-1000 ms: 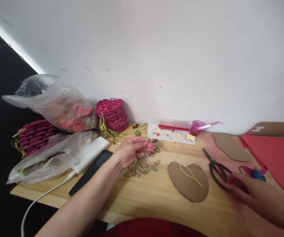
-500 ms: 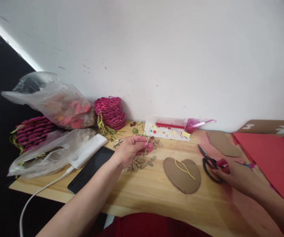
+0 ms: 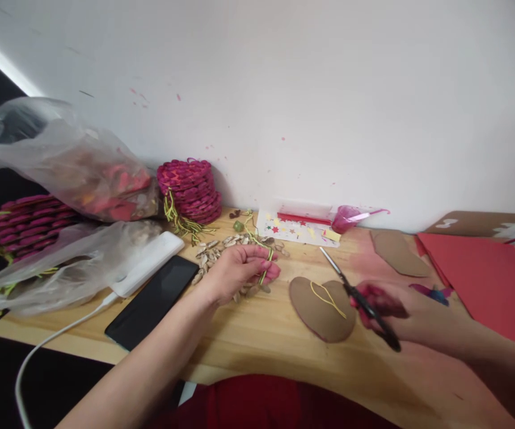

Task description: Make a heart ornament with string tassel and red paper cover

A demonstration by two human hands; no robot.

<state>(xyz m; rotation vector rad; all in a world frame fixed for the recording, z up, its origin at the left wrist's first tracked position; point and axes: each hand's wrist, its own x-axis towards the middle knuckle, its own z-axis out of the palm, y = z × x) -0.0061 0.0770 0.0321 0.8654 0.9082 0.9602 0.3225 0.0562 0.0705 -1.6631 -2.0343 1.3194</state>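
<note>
My left hand (image 3: 242, 271) pinches a loop of yellow-green yarn (image 3: 265, 269) that is wound about its fingers. From there the yarn trails back toward a small green ball (image 3: 238, 226). Under and behind this hand lie many pale seeds or shells (image 3: 208, 255). On the right, my right hand (image 3: 385, 304) grips black-handled scissors (image 3: 335, 264), lifted off the table, blades pointing up and left. Between the hands rests a heart-shaped cardboard piece (image 3: 318, 325) with a thin yellow string loop (image 3: 329, 301) on it.
Left are a black phone (image 3: 152, 301), a white power bank (image 3: 148, 265) with cable, plastic bags (image 3: 70, 158) and magenta woven pieces (image 3: 190, 190). A star-sticker sheet (image 3: 297, 229) and pink pouch (image 3: 347, 219) stand by the wall. At right lie cut cardboard (image 3: 400, 253) and red sheets (image 3: 476, 268).
My right hand has picked the scissors up from the table and swung them left. My left hand keeps its hold on the yarn. The view has shifted slightly.
</note>
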